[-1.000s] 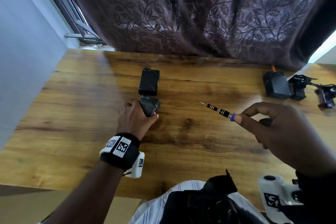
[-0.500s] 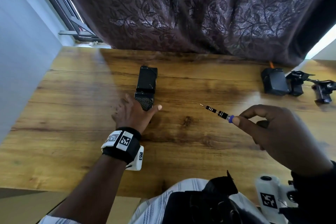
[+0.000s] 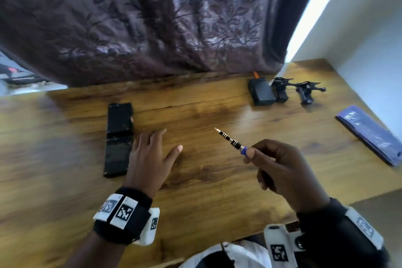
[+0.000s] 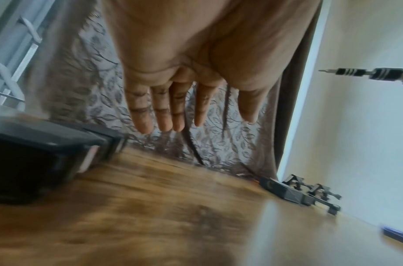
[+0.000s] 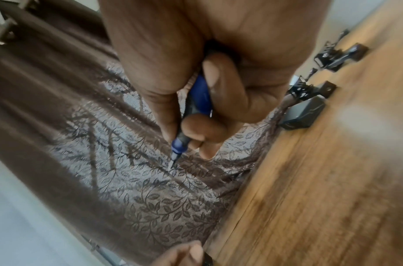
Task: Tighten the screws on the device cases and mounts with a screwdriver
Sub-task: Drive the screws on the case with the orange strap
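— Nearest first?
— Wrist bands carrying square black-and-white coded markers. Then the right hand, curled round the blue handle of a screwdriver, bit raised over the wooden table and touching nothing. Alongside, the left hand, spread flat with straight fingers, holding nothing, hovering just right of two flat black cases laid end to end.

— And further back?
— Toward the far right corner, a boxy black device case with two black mounts just beside it, well apart from both hands. At the right edge, a dark blue packet. Behind everything, a leaf-patterned curtain.

— Risks from here?
— Most likely a slipped bit: with neither case steadied by a hand, could skate off a small screw head, chewing it or scratching the shell. Possibly also a light case spinning under the turn. Hard to rule out a wrong bit size, with the screw heads too small to make out.

— Anything readable?
— No brand legible anywhere. Pale print on the packet, too blurred to read; on the bands, only coded squares
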A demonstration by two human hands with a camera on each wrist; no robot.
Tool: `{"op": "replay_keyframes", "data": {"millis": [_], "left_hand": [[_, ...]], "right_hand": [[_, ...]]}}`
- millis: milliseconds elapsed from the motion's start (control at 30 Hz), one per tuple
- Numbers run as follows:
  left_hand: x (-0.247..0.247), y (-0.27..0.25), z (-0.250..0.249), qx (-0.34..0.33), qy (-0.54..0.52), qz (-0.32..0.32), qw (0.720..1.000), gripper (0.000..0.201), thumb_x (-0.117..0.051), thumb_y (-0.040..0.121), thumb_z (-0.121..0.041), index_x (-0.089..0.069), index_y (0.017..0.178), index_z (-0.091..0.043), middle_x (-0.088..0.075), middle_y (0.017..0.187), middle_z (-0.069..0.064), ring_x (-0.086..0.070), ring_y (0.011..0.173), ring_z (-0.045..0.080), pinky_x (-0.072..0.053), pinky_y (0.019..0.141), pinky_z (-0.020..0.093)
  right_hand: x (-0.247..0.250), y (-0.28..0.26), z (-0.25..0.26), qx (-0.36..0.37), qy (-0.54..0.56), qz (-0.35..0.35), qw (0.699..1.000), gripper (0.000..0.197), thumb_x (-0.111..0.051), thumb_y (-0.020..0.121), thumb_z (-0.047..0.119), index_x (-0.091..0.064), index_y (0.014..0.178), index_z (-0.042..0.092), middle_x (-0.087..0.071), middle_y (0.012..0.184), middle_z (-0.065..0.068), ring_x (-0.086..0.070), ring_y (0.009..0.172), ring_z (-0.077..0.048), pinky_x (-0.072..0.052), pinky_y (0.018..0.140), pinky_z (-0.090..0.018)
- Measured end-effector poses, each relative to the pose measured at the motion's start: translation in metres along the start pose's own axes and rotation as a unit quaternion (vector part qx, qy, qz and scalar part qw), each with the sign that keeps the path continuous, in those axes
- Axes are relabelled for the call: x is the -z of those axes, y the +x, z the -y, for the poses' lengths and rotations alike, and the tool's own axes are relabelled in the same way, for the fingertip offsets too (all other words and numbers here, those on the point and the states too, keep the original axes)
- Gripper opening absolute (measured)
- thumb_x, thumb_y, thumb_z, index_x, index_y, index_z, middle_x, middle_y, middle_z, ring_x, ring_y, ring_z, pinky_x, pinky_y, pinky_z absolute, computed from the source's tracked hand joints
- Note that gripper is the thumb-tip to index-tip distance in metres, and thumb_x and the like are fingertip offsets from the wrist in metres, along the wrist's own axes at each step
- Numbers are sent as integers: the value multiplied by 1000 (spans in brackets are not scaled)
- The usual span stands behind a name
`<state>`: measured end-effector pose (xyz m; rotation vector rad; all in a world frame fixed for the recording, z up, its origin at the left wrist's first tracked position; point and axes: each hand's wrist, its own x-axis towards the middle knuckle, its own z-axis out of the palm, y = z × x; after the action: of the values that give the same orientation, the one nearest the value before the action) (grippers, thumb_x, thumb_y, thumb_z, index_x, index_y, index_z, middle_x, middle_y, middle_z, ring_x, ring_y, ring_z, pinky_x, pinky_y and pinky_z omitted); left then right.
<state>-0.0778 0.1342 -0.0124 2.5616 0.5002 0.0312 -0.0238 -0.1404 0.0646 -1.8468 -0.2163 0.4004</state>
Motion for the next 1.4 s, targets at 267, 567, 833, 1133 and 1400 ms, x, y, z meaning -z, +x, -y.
{"op": "replay_keyframes", "data": {"millis": [267, 567, 833, 1133, 1400], "left_hand": [[-45, 57, -71, -95, 62, 93, 989, 81, -57, 95, -63, -28, 159, -21, -38, 157, 8, -37, 144, 27, -39, 115, 43], [-92, 177, -171, -164, 131, 143, 967, 100, -67, 88, -67, -24, 160, -13, -33, 161, 13, -35, 145, 35, -38, 116, 49], [-153, 258, -230, -161, 141, 155, 964, 135, -80, 70, -73, -3, 164, -14, -15, 169, 15, -22, 154, 35, -29, 122, 48], [-178, 281, -229, -145, 127, 196, 962, 142, -79, 51, -81, -17, 161, -16, -31, 161, 13, -36, 144, 37, -38, 115, 53], [-137, 193, -196, -121, 97, 159, 975, 117, -90, 63, -59, -31, 151, -11, -40, 142, 11, -49, 128, 31, -42, 104, 39]], "right_hand": [[38, -9, -27, -43, 111, -74, 990, 29, -66, 89, 23, -58, 89, -5, -68, 72, -23, -44, 35, -21, -31, 35, -17], [90, 11, -57, -70, 172, -155, 970, 17, -64, 95, 10, -61, 98, -6, -66, 72, -25, -43, 40, -22, -30, 36, -16], [118, 70, -90, -109, 196, -199, 954, 10, -62, 97, 7, -65, 106, 3, -67, 74, -21, -45, 42, -22, -29, 36, -17], [118, 115, -114, -145, 218, -201, 944, 20, -55, 97, 0, -61, 115, 6, -70, 82, -15, -50, 50, -23, -27, 37, -20], [98, 127, -118, -135, 254, -132, 949, 23, -54, 102, 7, -64, 122, 9, -74, 95, -12, -59, 66, -22, -39, 49, -25]]}}
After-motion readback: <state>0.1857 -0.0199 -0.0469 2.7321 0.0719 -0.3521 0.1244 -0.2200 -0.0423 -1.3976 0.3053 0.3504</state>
